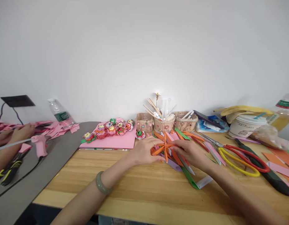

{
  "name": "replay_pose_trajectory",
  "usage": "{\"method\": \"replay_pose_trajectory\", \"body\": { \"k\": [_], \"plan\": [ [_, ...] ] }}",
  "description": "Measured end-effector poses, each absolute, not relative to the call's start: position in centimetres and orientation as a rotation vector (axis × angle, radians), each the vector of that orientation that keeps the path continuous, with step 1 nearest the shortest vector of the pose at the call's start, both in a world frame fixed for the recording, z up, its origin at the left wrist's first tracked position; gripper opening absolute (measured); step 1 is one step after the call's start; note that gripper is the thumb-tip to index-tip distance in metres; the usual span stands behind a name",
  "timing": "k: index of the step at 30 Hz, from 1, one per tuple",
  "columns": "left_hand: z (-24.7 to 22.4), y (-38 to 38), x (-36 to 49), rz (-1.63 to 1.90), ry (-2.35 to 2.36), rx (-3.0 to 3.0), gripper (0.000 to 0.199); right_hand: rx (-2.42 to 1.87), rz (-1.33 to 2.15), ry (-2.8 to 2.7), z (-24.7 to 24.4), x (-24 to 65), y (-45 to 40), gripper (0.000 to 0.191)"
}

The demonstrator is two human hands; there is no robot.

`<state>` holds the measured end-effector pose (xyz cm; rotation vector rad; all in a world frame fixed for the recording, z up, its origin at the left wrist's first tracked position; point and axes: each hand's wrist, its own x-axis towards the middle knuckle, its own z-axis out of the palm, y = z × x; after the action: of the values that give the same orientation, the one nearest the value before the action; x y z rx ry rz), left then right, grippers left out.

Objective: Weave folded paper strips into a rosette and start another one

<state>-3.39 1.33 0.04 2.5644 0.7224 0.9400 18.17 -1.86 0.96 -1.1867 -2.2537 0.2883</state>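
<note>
Between my hands is an orange folded-paper flower [165,146] with narrow petals spreading from its middle like a star. My left hand [144,150], a green bangle on its wrist, is closed on the flower's left side. From the right, my right hand [189,152] pinches one of its petals. Beneath and behind the hands lie loose folded paper strips [188,178] in green, white, purple and orange. Finished small paper flowers [111,128] in several colours sit on a pink sheet [121,142] to the left.
Decorated baskets [164,124] stand by the wall. Scissors [242,159], a lidded cup [246,126], a banana peel [247,110] and a bottle [283,109] are on the right. At left, another person's hands [20,134] are near a pink glue gun [39,146], pliers [12,170] and a bottle [60,113].
</note>
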Motion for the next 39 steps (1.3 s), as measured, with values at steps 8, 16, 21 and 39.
{"method": "replay_pose_trajectory", "body": {
  "k": [8,16,21,39],
  "plan": [
    [0.3,1.3,-3.5,0.814,0.732,2.389,0.023,-1.117,0.294,-2.298,0.7,18.1,-2.0,0.026],
    [-0.5,1.1,-2.7,0.961,0.846,2.255,0.01,-1.012,0.097,-2.289,0.4,17.2,-1.9,0.025],
    [-0.1,0.4,-2.1,1.182,0.992,2.213,0.007,-1.148,-0.164,-2.088,1.0,16.2,-3.5,0.018],
    [0.3,0.0,-2.6,1.202,0.879,2.249,0.012,-1.217,0.129,-2.307,1.2,15.1,-3.7,0.023]
  ]
}}
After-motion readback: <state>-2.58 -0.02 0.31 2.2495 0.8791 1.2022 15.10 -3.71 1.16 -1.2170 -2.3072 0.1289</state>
